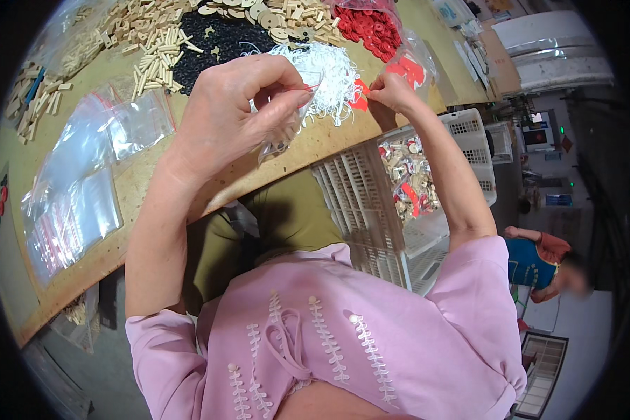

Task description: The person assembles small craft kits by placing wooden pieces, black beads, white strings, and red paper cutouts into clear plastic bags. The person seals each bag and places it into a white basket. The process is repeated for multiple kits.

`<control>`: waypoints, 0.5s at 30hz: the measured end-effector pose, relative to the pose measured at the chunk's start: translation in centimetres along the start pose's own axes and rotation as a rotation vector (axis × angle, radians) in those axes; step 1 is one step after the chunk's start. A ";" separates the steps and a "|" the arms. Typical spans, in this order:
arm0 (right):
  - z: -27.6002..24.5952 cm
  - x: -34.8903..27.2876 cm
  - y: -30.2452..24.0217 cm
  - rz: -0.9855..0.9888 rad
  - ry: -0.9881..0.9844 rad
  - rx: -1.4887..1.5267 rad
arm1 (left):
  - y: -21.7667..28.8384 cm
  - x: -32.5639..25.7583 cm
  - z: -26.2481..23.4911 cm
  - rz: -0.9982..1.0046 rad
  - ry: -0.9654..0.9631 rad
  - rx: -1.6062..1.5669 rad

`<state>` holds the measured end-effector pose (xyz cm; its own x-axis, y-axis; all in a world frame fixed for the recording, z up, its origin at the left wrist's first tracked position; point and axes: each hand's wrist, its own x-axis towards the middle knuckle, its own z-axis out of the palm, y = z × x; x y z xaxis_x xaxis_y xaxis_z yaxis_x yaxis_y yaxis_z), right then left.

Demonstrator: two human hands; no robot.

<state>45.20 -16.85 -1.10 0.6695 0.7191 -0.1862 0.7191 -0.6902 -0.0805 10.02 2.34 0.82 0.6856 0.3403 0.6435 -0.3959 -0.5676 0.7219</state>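
- A small clear plastic bag (281,136) is held over the near edge of the wooden table (154,185); it is thin, see-through and crumpled, hanging below the fingers, with small dark pieces seen at its bottom; what they are cannot be told.
- The left hand (241,115) is closed in a pinch; the top of the bag is gripped between thumb and fingertips, the other fingers being curled above it.
- The right hand (392,91) is likewise closed to a pinch; a small red tag (360,98) is held at the fingertips, just beside the left hand; a thin red line is seen running between the two hands.
- A heap of white string (329,80) is lain directly behind both hands; it appears to be touched by the right hand's fingertips.
- Further back, black beads (217,42), pale wooden pieces (154,49) and red discs (364,28) are piled on the table.
- To the left, flat clear bags (84,196) are spread on the table.
- To the right, below the table edge, a white slatted crate (462,136) is placed; filled bags (409,178) of wooden and red pieces are kept in it.
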 end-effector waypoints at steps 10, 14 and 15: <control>0.3 -2.5 2.6 0.257 -0.110 0.828 | 0.2 -0.1 0.3 -0.040 -0.029 -0.046; 1.5 -1.9 1.0 0.101 0.051 0.506 | 0.1 -0.2 0.7 -0.022 -0.036 -0.006; 2.1 -1.5 1.0 0.032 0.109 0.361 | 0.1 -0.2 0.8 -0.025 -0.042 -0.012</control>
<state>44.54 -18.81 -3.00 0.7203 0.6877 -0.0904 0.5985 -0.6820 -0.4203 10.32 1.63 0.58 0.7200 0.3226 0.6144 -0.3854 -0.5505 0.7406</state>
